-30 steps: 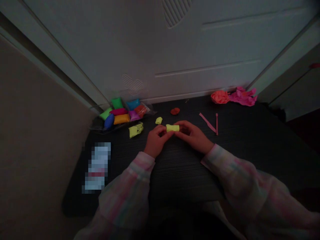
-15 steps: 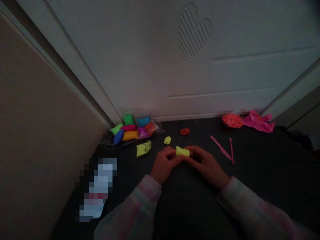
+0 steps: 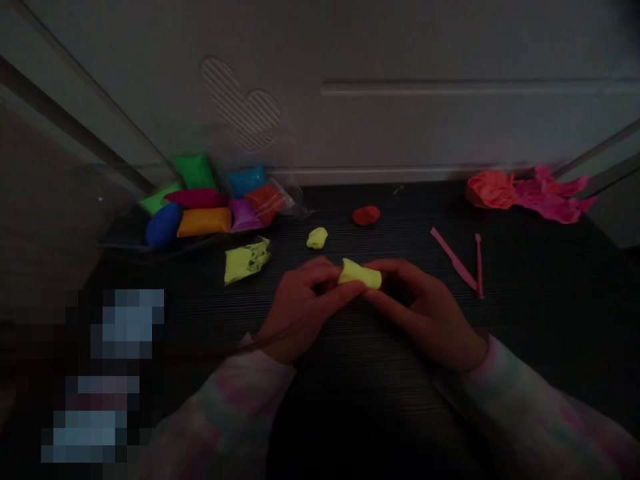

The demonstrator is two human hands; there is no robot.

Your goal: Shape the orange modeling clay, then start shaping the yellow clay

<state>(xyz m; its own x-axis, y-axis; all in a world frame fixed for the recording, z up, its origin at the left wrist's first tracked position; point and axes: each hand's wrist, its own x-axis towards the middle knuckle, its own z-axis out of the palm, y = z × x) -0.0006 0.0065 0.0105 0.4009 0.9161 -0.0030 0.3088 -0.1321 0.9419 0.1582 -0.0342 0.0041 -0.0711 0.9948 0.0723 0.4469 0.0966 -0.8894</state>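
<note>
A flattened piece of yellow modelling clay (image 3: 361, 274) is held just above the dark table between both hands. My left hand (image 3: 306, 303) pinches its left end, thumb in front and fingers behind. On the other side my right hand (image 3: 425, 310) grips the right end between thumb and fingers. A small lump of yellow clay (image 3: 317, 238) lies beyond my left hand, and a red clay lump (image 3: 366, 215) sits a little further back. Left of my left hand rests a crumpled yellow clay packet (image 3: 246, 261).
Several coloured clay packets (image 3: 204, 221) lie in a clear bag at the back left. Two pink modelling tools (image 3: 456, 263) rest on the right. Orange and pink crumpled pieces (image 3: 553, 195) lie at the back right, against a white panel (image 3: 400, 133). A blurred-out object (image 3: 127, 327) is at left.
The view has moved closer and lower, so things look larger and more spread out. Both hands still hold the yellow clay, which now shows a slightly different tilt.
</note>
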